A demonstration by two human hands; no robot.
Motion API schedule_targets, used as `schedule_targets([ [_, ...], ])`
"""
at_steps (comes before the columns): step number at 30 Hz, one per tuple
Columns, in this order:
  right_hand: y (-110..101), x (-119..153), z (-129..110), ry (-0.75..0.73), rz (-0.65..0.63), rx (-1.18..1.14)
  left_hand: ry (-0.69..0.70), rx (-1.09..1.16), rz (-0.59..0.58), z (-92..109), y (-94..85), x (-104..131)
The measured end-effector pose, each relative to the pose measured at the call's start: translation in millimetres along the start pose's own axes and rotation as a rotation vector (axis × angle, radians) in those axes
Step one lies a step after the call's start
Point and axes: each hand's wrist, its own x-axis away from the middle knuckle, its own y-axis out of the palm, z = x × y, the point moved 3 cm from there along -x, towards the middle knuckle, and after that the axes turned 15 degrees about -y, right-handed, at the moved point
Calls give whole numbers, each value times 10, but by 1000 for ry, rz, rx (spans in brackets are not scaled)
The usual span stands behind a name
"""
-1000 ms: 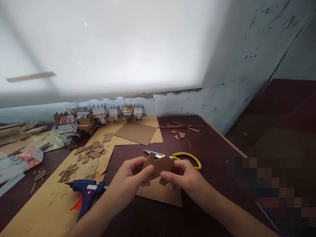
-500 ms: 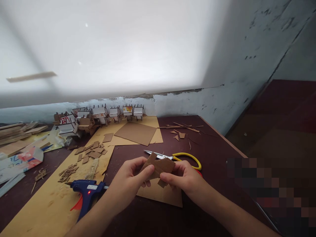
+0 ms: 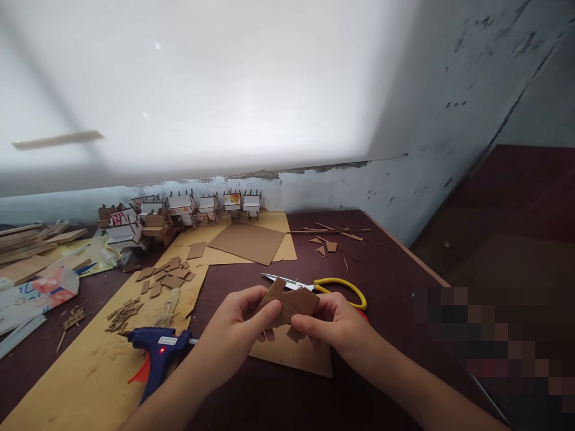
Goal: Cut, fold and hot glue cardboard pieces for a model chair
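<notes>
Currently, the notched cardboard is held between two bare hands

The left hand has its thumb and fingers closed on the left part of the notched cardboard, and the right hand pinches the right part in the same way. The piece is raised above the dark table, over a flat brown cardboard sheet. If it is one layer or several, I cannot tell.

In my judgement, the first danger is in the thin material: if the two hands push or twist unequally, a narrow tab near the notch may bend or tear. The scissors lie just behind the hands, with bare metal blades, so a careless forward reach could cause a cut. The blue glue gun shows a lit red light and is probably hot; the left forearm passes very near its handle, and a wide elbow movement could knock it into the small cardboard bits.

About writing, the white label of the gun is too small to read. The printed sheet at far left has blue marks like letters, and one small model shows red ones, but I can read no brand surely
</notes>
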Motion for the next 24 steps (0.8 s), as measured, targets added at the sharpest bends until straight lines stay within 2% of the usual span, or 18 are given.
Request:
schedule_targets([
  [15,-17,11,-11,-34,12,24,7,37,28,2,-6,-9],
  [24,1,5,-28,-22,15,-5,-12,30,1,-16,6,15],
])
